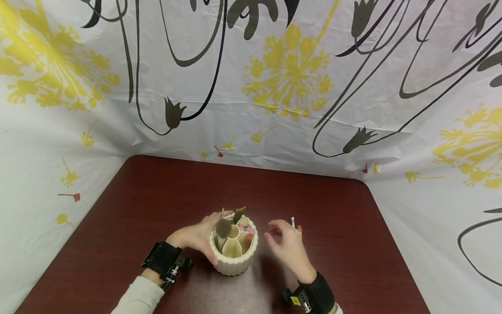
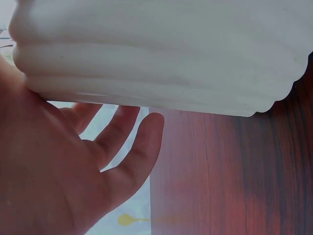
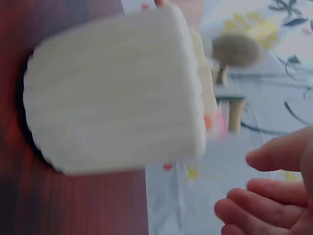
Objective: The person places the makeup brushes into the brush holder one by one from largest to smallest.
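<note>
A cream ribbed organizer (image 1: 232, 266) with a scalloped rim and several inner compartments stands on the table. My left hand (image 1: 200, 235) holds its left side, thumb toward me and fingers round the far side. In the left wrist view the fingers (image 2: 146, 142) show past its pale wall. Inside it stand a round dark brush head (image 1: 223, 228), a dark leaf-shaped piece (image 1: 239, 214), pink pieces (image 1: 247, 228) and an orange-tipped item (image 1: 249, 237). To its right hovers my right hand (image 1: 288, 246), fingers loosely bent, apart from the organizer, with nothing between thumb and fingertips in the right wrist view.
A thin white stick (image 1: 293, 221) and a small orange piece (image 1: 300, 228) show just beyond my right hand, partly hidden by it. The dark red-brown table (image 1: 188, 183) meets a white cloth (image 1: 219, 144) with flower prints at its back and sides.
</note>
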A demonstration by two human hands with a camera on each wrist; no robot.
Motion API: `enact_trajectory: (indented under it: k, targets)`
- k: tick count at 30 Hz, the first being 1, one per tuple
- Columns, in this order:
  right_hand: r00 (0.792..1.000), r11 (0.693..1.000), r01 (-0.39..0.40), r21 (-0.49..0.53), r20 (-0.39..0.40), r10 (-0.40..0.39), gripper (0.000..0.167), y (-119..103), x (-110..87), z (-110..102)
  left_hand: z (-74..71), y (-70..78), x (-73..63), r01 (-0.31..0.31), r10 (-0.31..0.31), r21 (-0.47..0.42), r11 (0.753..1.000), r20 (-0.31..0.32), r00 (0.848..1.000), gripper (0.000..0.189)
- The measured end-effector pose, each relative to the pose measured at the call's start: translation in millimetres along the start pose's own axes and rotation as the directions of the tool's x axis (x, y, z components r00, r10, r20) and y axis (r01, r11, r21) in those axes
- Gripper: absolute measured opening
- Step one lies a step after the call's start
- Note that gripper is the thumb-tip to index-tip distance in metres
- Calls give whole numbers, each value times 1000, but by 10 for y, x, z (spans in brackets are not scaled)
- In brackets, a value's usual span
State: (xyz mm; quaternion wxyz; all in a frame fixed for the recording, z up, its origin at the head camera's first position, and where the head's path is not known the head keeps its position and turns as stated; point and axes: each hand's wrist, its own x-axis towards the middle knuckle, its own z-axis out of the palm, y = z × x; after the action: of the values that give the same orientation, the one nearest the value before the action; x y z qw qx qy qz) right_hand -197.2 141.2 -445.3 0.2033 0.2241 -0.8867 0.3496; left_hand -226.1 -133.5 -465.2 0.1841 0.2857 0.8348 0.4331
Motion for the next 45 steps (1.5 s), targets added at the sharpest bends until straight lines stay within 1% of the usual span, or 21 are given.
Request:
enact_trajectory:
  k: [2, 4, 7, 12, 15, 19, 23, 27, 30, 34, 36, 41, 45]
  targets:
    - [997, 997, -64, -53, 31, 65, 25, 64, -12, -59, 3, 0, -6, 4, -4, 2, 1000, 1, 1000, 122]
    - [990, 989, -123, -87, 61, 128, 27, 140, -25, -108, 5, -3, -11, 13, -13, -3, 1000, 2, 1000, 122]
    - [972, 971, -206, -125, 91, 218, 29, 275, -48, -158, 6, -17, -13, 29, -29, -14, 999, 6, 1000, 122]
    - [939, 932, -310, -190, 94, 331, 29, 552, -85, -187, 5, -31, -15, 52, -51, -26, 998, 11, 999, 122]
    - [910, 900, -368, -235, 107, 400, 27, 715, -122, -178, 1, -27, -17, 54, -53, -26, 998, 12, 999, 122]
    - [869, 858, -419, -298, 142, 474, 29, 867, -174, -151, -3, -16, -20, 57, -57, -19, 998, 17, 998, 122]
    - [841, 829, -442, -343, 163, 516, 29, 963, -218, -118, 0, -7, -22, 66, -66, -17, 998, 17, 998, 122]
    - [807, 804, -473, -360, 188, 559, 21, 1040, -251, -77, 5, 2, -23, 73, -73, -20, 997, 15, 997, 122]
    - [789, 793, -487, -367, 205, 579, 16, 1088, -271, -53, 6, 6, -26, 72, -71, -22, 997, 12, 997, 123]
    - [773, 783, -498, -373, 218, 596, 16, 1140, -294, -37, 10, 0, -24, 72, -72, -22, 997, 12, 997, 123]
    - [764, 778, -505, -375, 225, 604, 13, 1157, -298, -32, 14, -9, -20, 73, -72, -20, 997, 12, 997, 123]
    - [757, 771, -515, -373, 223, 614, 6, 1178, -289, -20, 15, -10, -17, 72, -72, -22, 997, 10, 997, 123]
    - [746, 765, -535, -358, 224, 627, 9, 1182, -277, -12, 8, 4, -21, 71, -71, -26, 997, 13, 997, 123]
